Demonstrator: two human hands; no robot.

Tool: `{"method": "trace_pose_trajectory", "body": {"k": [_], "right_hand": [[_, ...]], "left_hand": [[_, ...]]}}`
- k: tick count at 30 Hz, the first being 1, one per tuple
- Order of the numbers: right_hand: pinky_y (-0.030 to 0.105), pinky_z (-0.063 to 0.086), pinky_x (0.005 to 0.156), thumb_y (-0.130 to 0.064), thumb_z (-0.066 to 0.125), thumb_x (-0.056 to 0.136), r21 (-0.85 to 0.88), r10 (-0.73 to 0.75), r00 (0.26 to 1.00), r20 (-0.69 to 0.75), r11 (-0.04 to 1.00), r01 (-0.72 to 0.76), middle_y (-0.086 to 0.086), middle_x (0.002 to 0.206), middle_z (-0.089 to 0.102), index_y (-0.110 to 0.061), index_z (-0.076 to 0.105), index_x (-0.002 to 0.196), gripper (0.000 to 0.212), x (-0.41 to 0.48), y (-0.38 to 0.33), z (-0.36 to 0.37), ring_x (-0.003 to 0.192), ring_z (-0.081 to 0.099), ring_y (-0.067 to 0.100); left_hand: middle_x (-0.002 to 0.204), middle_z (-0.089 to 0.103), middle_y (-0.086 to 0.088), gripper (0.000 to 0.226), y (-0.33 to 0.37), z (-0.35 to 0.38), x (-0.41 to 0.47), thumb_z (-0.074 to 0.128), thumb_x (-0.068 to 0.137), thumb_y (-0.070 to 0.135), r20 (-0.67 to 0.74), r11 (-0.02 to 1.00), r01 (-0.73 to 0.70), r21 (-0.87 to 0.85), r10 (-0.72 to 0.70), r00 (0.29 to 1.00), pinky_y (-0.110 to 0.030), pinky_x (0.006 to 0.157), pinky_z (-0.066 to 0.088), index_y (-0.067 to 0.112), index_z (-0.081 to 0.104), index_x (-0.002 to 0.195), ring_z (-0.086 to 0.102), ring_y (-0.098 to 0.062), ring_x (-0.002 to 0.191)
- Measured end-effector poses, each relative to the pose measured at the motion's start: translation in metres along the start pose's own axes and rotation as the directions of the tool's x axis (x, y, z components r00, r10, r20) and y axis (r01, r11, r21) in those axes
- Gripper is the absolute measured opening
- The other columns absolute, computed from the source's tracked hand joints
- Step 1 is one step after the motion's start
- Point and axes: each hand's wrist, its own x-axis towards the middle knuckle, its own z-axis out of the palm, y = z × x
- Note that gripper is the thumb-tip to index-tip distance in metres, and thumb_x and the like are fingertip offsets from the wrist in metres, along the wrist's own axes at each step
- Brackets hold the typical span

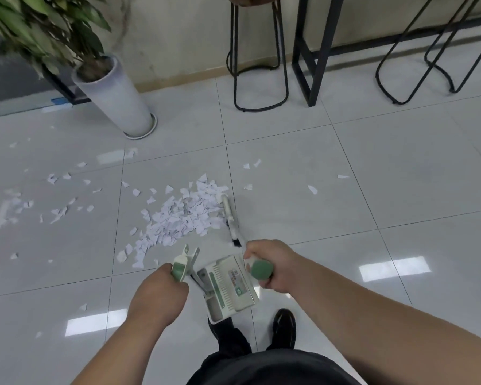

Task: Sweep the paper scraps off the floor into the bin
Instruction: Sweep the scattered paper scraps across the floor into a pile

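The person's left grip [159, 290], a bare hand, was curled tight round the green-and-white dustpan handle [179, 269]. The right grip [270, 265], also bare, was closed round the green-capped top of the broom handle [258, 269]. Between the two, the cream dustpan [228, 287] hung with its comb-toothed back facing up, just in front of the person's feet. One black shoe [284, 326] showed below it.

From the right grip the broom ran forward and down to its white broom head [228, 213], which lay against the right edge of a pile of paper scraps [181, 218]. The pile sat on the glossy grey tiled floor [345, 245], straight ahead of both grips. Loose scraps [59, 215] were strewn well to the left of the pile, and a few more lay to its right and near the person's left side.

Further off, against the wall, stood a leafy plant in a tall white pot [117, 98] on the left. A black metal stool [258, 65] stood in the middle, and a black metal frame [314, 51] to its right.
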Motion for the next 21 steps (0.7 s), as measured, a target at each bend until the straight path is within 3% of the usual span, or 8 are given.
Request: {"method": "trace_pose_trajectory", "body": {"k": [3, 6, 10, 14, 21], "right_hand": [[0.019, 0.029, 0.042, -0.001, 0.063, 0.079, 0.059, -0.009, 1.0, -0.004, 0.998, 0.009, 0.014, 0.077, 0.057, -0.009, 0.06, 0.097, 0.02, -0.007, -0.016, 0.004, 0.047, 0.053, 0.018], [0.019, 0.031, 0.041, -0.001, 0.062, 0.081, 0.004, -0.042, 0.999, -0.033, 0.999, 0.042, 0.015, 0.073, 0.058, -0.005, 0.061, 0.103, 0.022, -0.015, -0.022, 0.014, 0.036, 0.052, 0.015], [0.022, 0.031, 0.047, -0.002, 0.065, 0.078, -0.089, -0.085, 0.984, -0.157, 0.993, 0.072, 0.014, 0.065, 0.06, -0.003, 0.064, 0.096, 0.018, -0.006, -0.029, 0.03, 0.042, 0.051, 0.019], [0.023, 0.028, 0.05, -0.005, 0.066, 0.075, -0.193, -0.135, 0.955, -0.266, 0.977, 0.085, 0.015, 0.076, 0.054, -0.006, 0.062, 0.081, 0.007, 0.016, -0.04, 0.033, 0.062, 0.045, 0.024], [0.019, 0.027, 0.044, -0.004, 0.065, 0.077, -0.314, -0.159, 0.913, -0.377, 0.949, 0.035, 0.004, 0.055, 0.044, -0.008, 0.05, 0.066, 0.019, 0.063, -0.058, 0.051, 0.047, 0.035, 0.02]], "left_hand": [[0.073, 0.062, -0.006, 0.008, -0.016, -0.012, 0.009, 0.048, 0.087, 0.012, 0.0, 1.0, 0.01, -0.014, -0.01, 1.0, -0.028, 0.055, 0.043, 0.016, 0.053, 0.084, 0.058, -0.027, 0.06], [0.075, 0.063, -0.006, 0.007, -0.027, -0.023, 0.023, 0.048, 0.088, 0.011, -0.001, 1.0, 0.009, -0.025, -0.009, 1.0, -0.029, 0.055, 0.041, 0.015, 0.052, 0.084, 0.059, -0.026, 0.062], [0.077, 0.061, -0.005, 0.007, -0.038, -0.04, 0.043, 0.048, 0.089, 0.011, 0.011, 1.0, -0.007, -0.016, 0.007, 1.0, -0.03, 0.054, 0.037, 0.015, 0.05, 0.084, 0.056, -0.023, 0.065], [0.077, 0.059, -0.004, 0.009, -0.048, -0.057, 0.065, 0.049, 0.09, 0.011, 0.028, 0.999, -0.03, -0.03, 0.031, 0.999, -0.03, 0.054, 0.035, 0.016, 0.048, 0.082, 0.054, -0.021, 0.065], [0.077, 0.058, -0.001, 0.01, -0.071, -0.079, 0.101, 0.049, 0.091, 0.013, 0.053, 0.998, -0.04, -0.04, 0.042, 0.998, -0.029, 0.054, 0.036, 0.018, 0.047, 0.083, 0.052, -0.019, 0.064]]}}
